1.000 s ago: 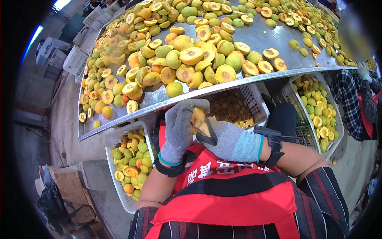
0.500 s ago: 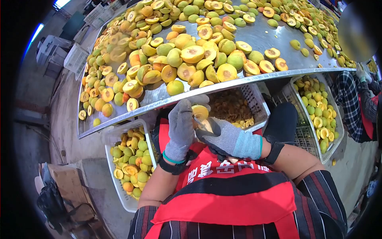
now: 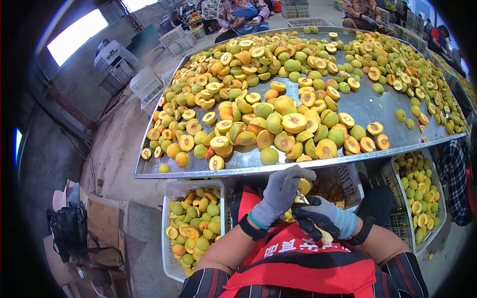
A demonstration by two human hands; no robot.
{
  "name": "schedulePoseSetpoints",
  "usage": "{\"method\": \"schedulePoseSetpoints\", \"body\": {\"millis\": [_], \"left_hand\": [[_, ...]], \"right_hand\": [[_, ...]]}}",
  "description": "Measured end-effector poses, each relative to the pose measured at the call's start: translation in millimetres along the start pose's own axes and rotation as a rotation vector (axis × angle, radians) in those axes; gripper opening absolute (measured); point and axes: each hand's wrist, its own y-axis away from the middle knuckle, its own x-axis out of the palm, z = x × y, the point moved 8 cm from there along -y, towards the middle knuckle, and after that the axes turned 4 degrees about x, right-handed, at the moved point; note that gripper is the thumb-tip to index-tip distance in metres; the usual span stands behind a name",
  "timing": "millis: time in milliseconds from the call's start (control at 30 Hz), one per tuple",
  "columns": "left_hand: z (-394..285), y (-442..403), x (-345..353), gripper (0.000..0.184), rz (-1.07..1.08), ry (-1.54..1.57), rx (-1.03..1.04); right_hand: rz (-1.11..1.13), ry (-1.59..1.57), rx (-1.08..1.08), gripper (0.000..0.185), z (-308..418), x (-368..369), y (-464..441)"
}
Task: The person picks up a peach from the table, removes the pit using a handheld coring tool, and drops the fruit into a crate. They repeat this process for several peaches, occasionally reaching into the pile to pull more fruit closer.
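My left hand, in a grey glove, is closed around a yellow peach half just beyond the table's near edge. Beside it, my right hand is wrapped round a small knife with a pale handle, whose end sticks out below the fist. The knife's working end is at the peach half; the fingers partly hide the contact. Both hands are over the red apron. Below and behind them sits a white crate with brownish scraps and peach pieces.
A metal table carries heaps of halved peaches. White crates of peach halves stand at left and right. Cardboard and a black bag lie at far left. Other people sit across the table.
The view has tilted up and shifted, so more of the table and the people beyond it show. My hands stay together at the peach half, with the knife handle now angled downward.
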Motion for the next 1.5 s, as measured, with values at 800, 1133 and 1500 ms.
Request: {"method": "schedulePoseSetpoints", "body": {"millis": [800, 1133, 1500], "left_hand": [[24.9, 9.1, 19.6, 0.058, -0.079, 0.525, -0.216], [62.1, 13.0, 34.4, 0.055, -0.351, 0.721, -0.577], [78.7, 36.5, -11.4, 0.069, -0.391, 0.997, -0.509]], "right_hand": [[0.218, -0.523, 0.090, 0.021, -14.2, 5.2, 7.6], [-0.109, -0.138, -0.112, 0.020, -19.8, -27.7, 0.9], [-0.117, -0.327, -0.105, 0.031, -38.2, -78.0, 18.3]]}}
